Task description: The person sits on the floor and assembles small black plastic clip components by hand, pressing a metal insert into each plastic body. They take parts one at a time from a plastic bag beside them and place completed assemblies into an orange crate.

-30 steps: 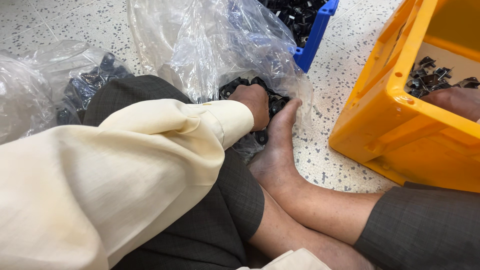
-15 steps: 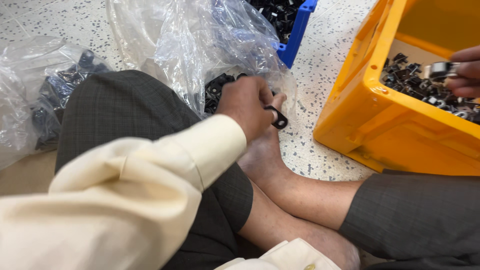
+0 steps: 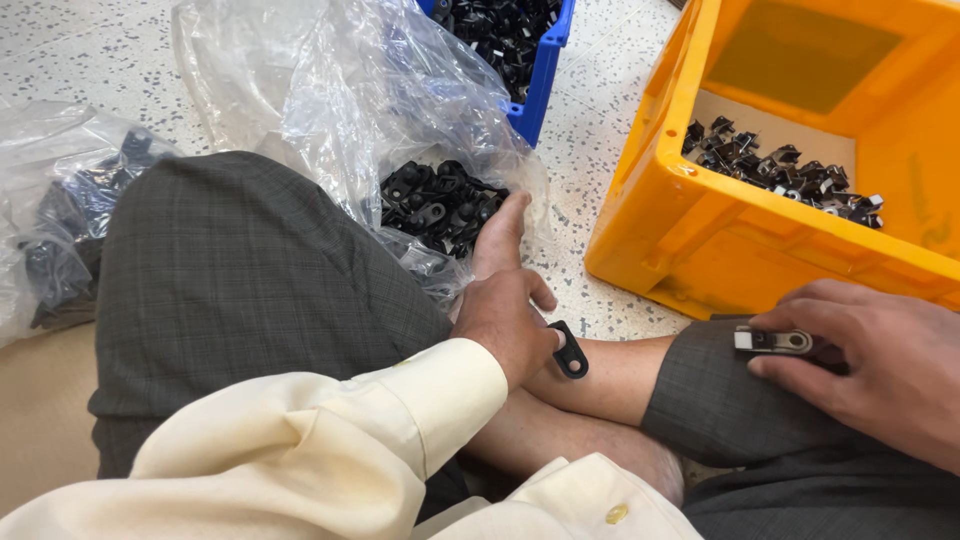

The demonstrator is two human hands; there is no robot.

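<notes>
I sit cross-legged on a speckled floor. My left hand rests over my shin and holds a small black plastic clip with a round hole. My right hand lies on my right knee, pinching a small metal and black part between thumb and fingers. Just past my foot, an open clear plastic bag spills a pile of black clips.
An orange crate at the right holds several assembled black and metal parts. A blue bin of black parts stands behind the bag. Another clear bag of dark parts lies at the left by my knee.
My left hand pulled back from the bag of clips to my shin with one black clip. My right hand left the orange crate and came down onto my knee with a metal part.
</notes>
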